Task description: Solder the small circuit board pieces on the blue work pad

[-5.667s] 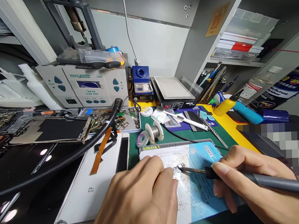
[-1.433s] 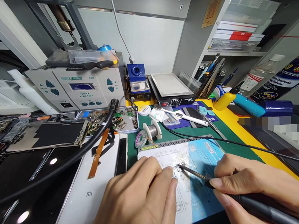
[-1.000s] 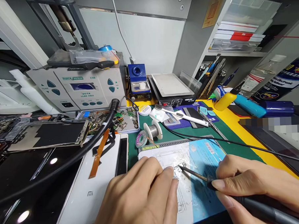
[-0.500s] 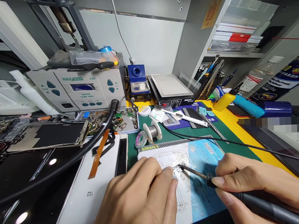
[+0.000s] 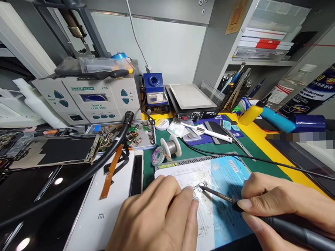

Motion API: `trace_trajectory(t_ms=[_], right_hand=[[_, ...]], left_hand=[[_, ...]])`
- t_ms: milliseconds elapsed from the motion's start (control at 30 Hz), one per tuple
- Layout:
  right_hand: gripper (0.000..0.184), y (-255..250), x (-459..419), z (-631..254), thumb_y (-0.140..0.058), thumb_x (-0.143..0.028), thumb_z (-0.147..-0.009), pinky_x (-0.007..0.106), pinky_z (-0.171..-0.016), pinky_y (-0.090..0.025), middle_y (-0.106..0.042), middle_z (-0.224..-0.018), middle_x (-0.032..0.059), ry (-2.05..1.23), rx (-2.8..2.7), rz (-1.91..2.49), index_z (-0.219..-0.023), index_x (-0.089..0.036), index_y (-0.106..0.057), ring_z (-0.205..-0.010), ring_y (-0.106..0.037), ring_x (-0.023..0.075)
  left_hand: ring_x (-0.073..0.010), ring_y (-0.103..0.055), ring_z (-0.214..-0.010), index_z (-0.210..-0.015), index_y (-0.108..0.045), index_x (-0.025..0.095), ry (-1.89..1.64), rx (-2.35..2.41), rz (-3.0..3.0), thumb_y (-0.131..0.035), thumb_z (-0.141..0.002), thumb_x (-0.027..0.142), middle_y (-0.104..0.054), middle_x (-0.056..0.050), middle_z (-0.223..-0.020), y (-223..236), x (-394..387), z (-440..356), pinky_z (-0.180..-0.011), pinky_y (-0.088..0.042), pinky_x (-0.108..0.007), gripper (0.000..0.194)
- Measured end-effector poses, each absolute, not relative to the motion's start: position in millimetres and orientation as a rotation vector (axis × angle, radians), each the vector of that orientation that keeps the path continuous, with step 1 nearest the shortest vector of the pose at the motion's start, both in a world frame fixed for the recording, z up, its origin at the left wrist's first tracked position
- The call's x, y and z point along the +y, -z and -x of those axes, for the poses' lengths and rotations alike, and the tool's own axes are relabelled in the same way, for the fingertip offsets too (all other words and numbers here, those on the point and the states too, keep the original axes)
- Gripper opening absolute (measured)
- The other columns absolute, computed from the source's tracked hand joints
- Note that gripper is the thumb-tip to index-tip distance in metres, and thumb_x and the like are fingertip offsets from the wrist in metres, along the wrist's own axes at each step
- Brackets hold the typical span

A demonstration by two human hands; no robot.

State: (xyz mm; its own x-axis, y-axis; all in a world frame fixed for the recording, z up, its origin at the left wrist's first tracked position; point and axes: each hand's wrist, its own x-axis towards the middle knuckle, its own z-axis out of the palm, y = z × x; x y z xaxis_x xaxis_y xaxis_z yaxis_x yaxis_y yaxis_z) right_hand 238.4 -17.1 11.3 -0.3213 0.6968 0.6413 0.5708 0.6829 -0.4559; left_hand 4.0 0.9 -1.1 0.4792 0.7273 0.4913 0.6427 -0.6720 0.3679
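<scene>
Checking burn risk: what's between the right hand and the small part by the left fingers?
In the head view: the soldering iron's front end, slanting from the right hand above the printed sheet.

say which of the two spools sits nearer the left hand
The small purple-labelled spool sits nearer the left hand; the larger white-flanged spool, wound with grey wire, stands farther back and to its right.

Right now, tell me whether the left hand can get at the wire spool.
Likely yes: the wire spool stands just beyond the left hand, with only flat things, like the white-and-blue sheet, seemingly between. The hand would have to leave the small part by its fingertips.
</scene>
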Motion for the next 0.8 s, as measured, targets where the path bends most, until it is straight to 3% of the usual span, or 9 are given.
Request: trace_trajectory(t_ms=[633,800], right_hand=[[0.026,-13.9,-15.9,-235.1,-0.064,0.001,-0.072,0.019,-0.041,-0.048,-0.063,-0.061,-0.0002,-0.231,-2.033,0.988,-0.087,-0.02,-0.066,-0.044,-0.059,0.0107],[0.025,-14.4,-19.7,-234.7,-0.064,-0.004,-0.075,0.021,-0.045,-0.049,-0.066,-0.064,-0.0009,-0.244,-1.978,1.064,-0.089,-0.024,-0.065,-0.046,-0.061,0.0111]], left_hand=[[-0.0161,-0.058,-0.065,-0.083,-0.061,0.02,-0.994,1.174,-2.585,-0.057,-0.092,0.014,-0.053,0.0,-0.072,2.4,0.9,-2.6,-0.055,-0.046,-0.028,0.012],[-0.0163,-0.057,-0.064,-0.084,-0.062,0.02,-0.983,1.178,-2.598,-0.057,-0.093,0.015,-0.052,0.0,-0.072,2.5,0.2,-1.1,-0.053,-0.046,-0.029,0.011]])
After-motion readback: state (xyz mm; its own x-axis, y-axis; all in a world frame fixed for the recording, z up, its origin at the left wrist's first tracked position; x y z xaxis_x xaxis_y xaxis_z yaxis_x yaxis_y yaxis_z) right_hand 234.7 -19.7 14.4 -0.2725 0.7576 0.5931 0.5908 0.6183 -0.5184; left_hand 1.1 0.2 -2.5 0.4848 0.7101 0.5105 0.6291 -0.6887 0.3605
